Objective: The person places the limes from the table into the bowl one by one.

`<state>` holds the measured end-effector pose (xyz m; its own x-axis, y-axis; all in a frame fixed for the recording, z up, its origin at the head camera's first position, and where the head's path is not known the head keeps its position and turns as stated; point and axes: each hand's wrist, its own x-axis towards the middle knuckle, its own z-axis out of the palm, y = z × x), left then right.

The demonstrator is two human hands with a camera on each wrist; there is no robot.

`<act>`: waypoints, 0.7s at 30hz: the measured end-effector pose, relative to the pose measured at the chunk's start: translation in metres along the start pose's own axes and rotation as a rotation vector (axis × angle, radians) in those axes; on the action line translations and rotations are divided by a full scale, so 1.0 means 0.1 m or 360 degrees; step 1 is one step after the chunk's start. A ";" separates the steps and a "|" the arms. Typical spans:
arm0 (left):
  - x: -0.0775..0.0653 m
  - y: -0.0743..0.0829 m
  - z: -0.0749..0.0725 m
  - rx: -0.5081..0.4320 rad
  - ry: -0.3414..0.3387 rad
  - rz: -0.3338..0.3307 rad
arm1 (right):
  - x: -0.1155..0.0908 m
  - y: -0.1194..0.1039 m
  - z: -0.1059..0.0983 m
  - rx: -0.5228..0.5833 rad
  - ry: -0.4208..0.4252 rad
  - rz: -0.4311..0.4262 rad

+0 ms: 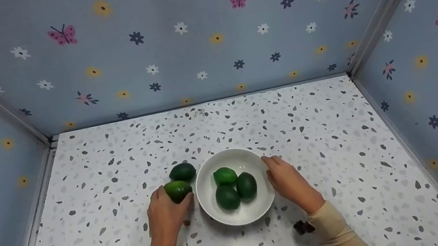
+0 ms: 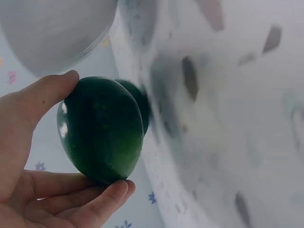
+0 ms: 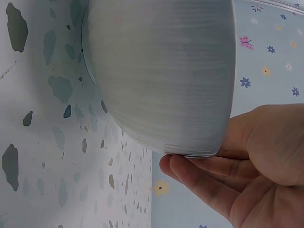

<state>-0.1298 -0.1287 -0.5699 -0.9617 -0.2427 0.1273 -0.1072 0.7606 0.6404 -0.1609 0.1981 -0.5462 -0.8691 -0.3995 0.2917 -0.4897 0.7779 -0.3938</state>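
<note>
My left hand (image 1: 167,214) holds a glossy green avocado (image 2: 102,130) between thumb and curled fingers, left of the white bowl (image 1: 211,211). In the left wrist view this avocado seems slightly off the tabletop, its shadow beside it. Just behind it lies a second dark green avocado (image 1: 182,172), partly covered in the left wrist view. Inside the bowl rest two dark green avocados and a smaller, brighter green fruit (image 1: 225,176), lime-like in shape. At the bowl's right rim my right hand (image 1: 291,182) grips the edge, fingers against the outer wall; the thumb is partly hidden behind the rim.
The speckled white tabletop (image 1: 118,157) runs back to a blue patterned wall (image 1: 193,24). More patterned panels (image 1: 432,96) stand along both sides, with grey strips at the corners. Small dark devices (image 1: 304,227) sit at both wrists.
</note>
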 end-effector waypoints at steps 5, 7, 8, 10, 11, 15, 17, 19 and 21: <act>-0.02 0.06 -0.14 -0.0035 0.0016 0.0019 | 0.00 0.01 0.01 -0.0006 0.0016 -0.0010; -0.03 0.11 -0.19 -0.0044 0.0043 0.0048 | 0.00 0.01 0.02 -0.0010 0.0027 -0.0018; -0.04 0.13 -0.22 -0.0048 0.0060 0.0070 | 0.00 0.01 0.02 -0.0012 0.0031 -0.0021; -0.05 0.19 -0.26 -0.0057 0.0090 0.0110 | 0.00 0.01 0.02 -0.0014 0.0033 -0.0023; -0.06 0.23 -0.28 -0.0058 0.0105 0.0132 | 0.00 0.00 0.02 -0.0015 0.0030 -0.0018; -0.11 0.37 -0.33 -0.0073 0.0149 0.0244 | 0.00 -0.01 0.01 -0.0007 -0.0005 0.0021; -0.13 0.43 -0.33 -0.0096 0.0160 0.0311 | 0.01 -0.02 0.01 -0.0002 -0.0023 0.0046; -0.16 0.49 -0.33 -0.0110 0.0154 0.0370 | 0.01 -0.02 0.01 0.0004 -0.0030 0.0059; -0.19 0.54 -0.31 -0.0110 0.0130 0.0417 | 0.01 -0.03 0.00 0.0007 -0.0032 0.0064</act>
<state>-0.1090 -0.1017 -0.5138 -0.9306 -0.0929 0.3540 0.1626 0.7616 0.6273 -0.1603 0.1954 -0.5450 -0.8892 -0.3777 0.2580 -0.4547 0.7912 -0.4089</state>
